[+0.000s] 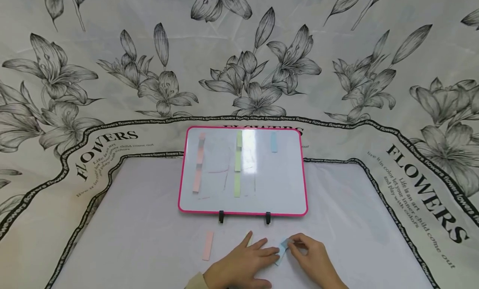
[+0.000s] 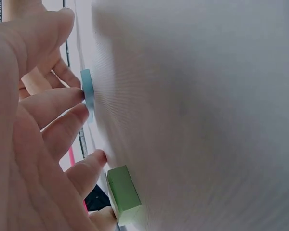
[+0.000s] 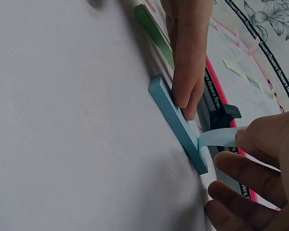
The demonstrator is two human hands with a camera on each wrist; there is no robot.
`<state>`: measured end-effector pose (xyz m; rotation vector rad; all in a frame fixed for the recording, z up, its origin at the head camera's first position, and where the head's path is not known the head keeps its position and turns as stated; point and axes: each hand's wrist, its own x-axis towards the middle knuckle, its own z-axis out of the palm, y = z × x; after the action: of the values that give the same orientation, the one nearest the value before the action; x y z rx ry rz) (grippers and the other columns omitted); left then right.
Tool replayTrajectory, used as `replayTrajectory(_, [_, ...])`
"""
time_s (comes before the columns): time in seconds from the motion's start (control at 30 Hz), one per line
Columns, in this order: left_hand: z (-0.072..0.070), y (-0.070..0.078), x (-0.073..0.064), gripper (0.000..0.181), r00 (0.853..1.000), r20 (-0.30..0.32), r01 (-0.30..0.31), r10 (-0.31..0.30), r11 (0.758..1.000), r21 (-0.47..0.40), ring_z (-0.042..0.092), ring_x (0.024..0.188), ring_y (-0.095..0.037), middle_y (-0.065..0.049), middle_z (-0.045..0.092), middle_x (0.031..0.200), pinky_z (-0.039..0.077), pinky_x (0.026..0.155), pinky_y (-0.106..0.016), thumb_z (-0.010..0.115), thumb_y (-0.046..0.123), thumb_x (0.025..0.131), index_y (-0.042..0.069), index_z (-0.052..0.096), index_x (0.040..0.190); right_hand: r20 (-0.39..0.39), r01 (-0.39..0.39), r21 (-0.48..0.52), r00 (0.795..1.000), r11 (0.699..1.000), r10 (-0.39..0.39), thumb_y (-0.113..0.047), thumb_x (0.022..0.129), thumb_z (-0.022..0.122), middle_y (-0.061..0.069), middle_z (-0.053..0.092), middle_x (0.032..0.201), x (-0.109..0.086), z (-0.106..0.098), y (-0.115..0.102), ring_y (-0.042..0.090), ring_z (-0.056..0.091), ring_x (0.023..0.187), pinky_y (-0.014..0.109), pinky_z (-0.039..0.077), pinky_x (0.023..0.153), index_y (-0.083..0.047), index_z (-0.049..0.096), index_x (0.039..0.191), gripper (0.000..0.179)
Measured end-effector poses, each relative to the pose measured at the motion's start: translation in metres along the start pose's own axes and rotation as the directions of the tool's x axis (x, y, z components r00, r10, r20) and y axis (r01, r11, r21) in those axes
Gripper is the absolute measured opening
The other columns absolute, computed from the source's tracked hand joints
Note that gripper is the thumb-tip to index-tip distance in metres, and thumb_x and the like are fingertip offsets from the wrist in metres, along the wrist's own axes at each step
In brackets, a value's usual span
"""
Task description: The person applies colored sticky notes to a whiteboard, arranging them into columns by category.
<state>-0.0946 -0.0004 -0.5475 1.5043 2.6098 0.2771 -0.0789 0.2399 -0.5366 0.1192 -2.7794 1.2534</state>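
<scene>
A pad of narrow blue sticky notes [image 3: 176,130] lies on the white table. My left hand [image 1: 243,262] spreads over the table, its fingertips pressing on the blue pad. Between the thumb and fingers of my right hand [image 1: 312,255] is the end of the top blue note [image 3: 219,137], which curls up from the pad while its other end stays attached. A green sticky-note pad [image 2: 124,190] sits beside the left hand's fingers, partly hidden by them in the head view. Left of that hand lies a pink sticky-note pad [image 1: 208,245].
Behind the hands a pink-framed whiteboard [image 1: 280,189] stands tilted on black clips [image 1: 267,217]. It carries a column of pink notes [image 1: 196,181], a column of green notes [image 1: 237,185] and one blue note [image 1: 274,142]. Flower-printed cloth [image 1: 337,135] surrounds the table.
</scene>
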Motion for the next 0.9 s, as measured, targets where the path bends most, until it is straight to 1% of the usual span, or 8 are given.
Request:
replayTrajectory(0.23, [0.003,-0.002,0.0,0.074,1.0,-0.008,-0.007,0.007,1.0,-0.019,0.038,0.152,-0.023,0.015,0.037,0.164,0.034,0.115,-0.069,0.048,0.071,0.097,0.029,0.043,0.158,-0.003,0.034,-0.045,0.999,0.998,-0.035,-0.003,0.086,0.08,-0.013,0.076,0.091,0.001,-0.003,0.007,0.002,0.072,0.086,0.023,0.06,0.079,-0.021,0.075,0.09,0.019])
replayTrajectory(0.33, [0.003,-0.003,0.0,0.074,1.0,-0.008,-0.004,0.003,1.0,-0.02,0.038,0.153,-0.022,0.016,0.037,0.164,0.034,0.115,-0.069,0.048,0.071,0.098,0.029,0.043,0.158,-0.02,0.046,-0.069,0.999,0.997,-0.048,-0.002,0.085,0.081,-0.014,0.076,0.091,0.003,-0.006,0.012,0.001,0.072,0.086,0.024,0.06,0.079,-0.021,0.075,0.09,0.02])
replayTrajectory(0.43, [0.002,-0.003,0.0,0.072,1.0,-0.009,-0.002,0.002,1.0,-0.024,0.039,0.152,-0.022,0.017,0.039,0.163,0.035,0.114,-0.069,0.05,0.069,0.097,0.029,0.045,0.157,-0.046,0.047,-0.068,0.998,0.997,-0.05,-0.002,0.085,0.081,-0.013,0.076,0.09,0.006,-0.008,0.018,0.003,0.072,0.085,0.025,0.06,0.079,-0.02,0.076,0.091,0.019])
replayTrajectory(0.53, [0.001,-0.004,0.001,0.071,1.0,-0.008,-0.003,0.003,1.0,-0.024,0.04,0.151,-0.021,0.017,0.04,0.162,0.037,0.113,-0.07,0.051,0.068,0.097,0.029,0.046,0.156,-0.075,0.058,-0.058,0.995,0.997,-0.063,-0.002,0.085,0.081,-0.01,0.077,0.089,0.01,-0.01,0.023,0.004,0.072,0.081,0.023,0.06,0.075,-0.018,0.076,0.09,0.017])
replayTrajectory(0.63, [0.001,-0.005,0.002,0.07,1.0,-0.004,-0.004,0.004,1.0,-0.018,0.041,0.151,-0.021,0.018,0.041,0.161,0.037,0.112,-0.07,0.053,0.068,0.097,0.03,0.047,0.155,-0.113,0.071,-0.052,0.991,0.996,-0.077,-0.001,0.084,0.081,-0.007,0.077,0.087,0.014,-0.012,0.028,0.003,0.072,0.078,0.022,0.06,0.072,-0.016,0.076,0.089,0.018])
replayTrajectory(0.73, [0.0,-0.005,0.002,0.07,1.0,0.004,-0.001,0.001,1.0,-0.017,0.041,0.15,-0.02,0.019,0.042,0.16,0.037,0.112,-0.07,0.054,0.068,0.096,0.03,0.048,0.155,-0.139,0.08,-0.061,0.986,0.995,-0.088,0.0,0.084,0.082,-0.005,0.078,0.087,0.017,-0.014,0.031,0.004,0.072,0.077,0.023,0.06,0.071,-0.016,0.076,0.089,0.018])
replayTrajectory(0.9, [-0.002,-0.003,0.002,0.07,1.0,0.003,0.008,-0.008,1.0,-0.03,0.042,0.15,-0.023,0.019,0.043,0.16,0.032,0.109,-0.078,0.055,0.069,0.095,0.031,0.05,0.153,-0.158,0.094,-0.106,0.981,0.99,-0.11,-0.001,0.086,0.08,0.0,0.078,0.088,0.026,-0.022,0.032,0.012,0.075,0.077,0.023,0.06,0.07,-0.013,0.075,0.091,0.014])
